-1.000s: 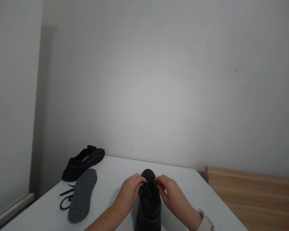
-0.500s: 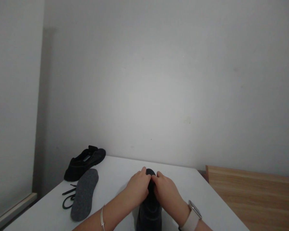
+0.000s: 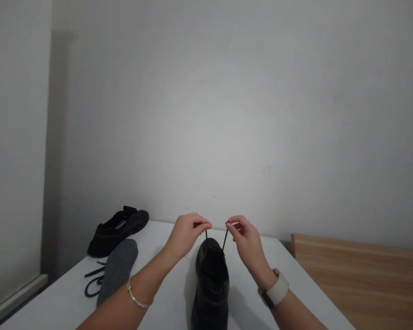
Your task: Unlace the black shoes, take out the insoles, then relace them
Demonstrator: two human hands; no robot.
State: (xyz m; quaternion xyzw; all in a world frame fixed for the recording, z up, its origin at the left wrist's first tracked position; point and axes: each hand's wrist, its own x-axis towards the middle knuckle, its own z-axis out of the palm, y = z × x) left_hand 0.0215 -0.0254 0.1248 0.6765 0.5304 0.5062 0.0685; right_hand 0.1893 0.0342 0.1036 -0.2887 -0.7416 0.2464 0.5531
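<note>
A black shoe (image 3: 210, 284) stands on the white table (image 3: 165, 279) right in front of me, toe pointing away. My left hand (image 3: 186, 232) pinches one end of its black lace (image 3: 206, 235) above the toe end. The other lace end (image 3: 224, 240) is pinched by my right hand (image 3: 245, 237), which wears a pale watch at the wrist. Both lace ends run up taut from the shoe to my fingertips. A thin bracelet sits on my left wrist.
A second black shoe (image 3: 117, 225) lies at the table's far left corner. Beside it lie a grey insole (image 3: 117, 270) and a loose black lace (image 3: 92, 281). A wooden surface (image 3: 358, 275) adjoins the table on the right. A plain wall stands close behind.
Both hands have lifted from the shoe's upper and drawn the two lace ends upward and slightly apart. The shoe has stayed in place.
</note>
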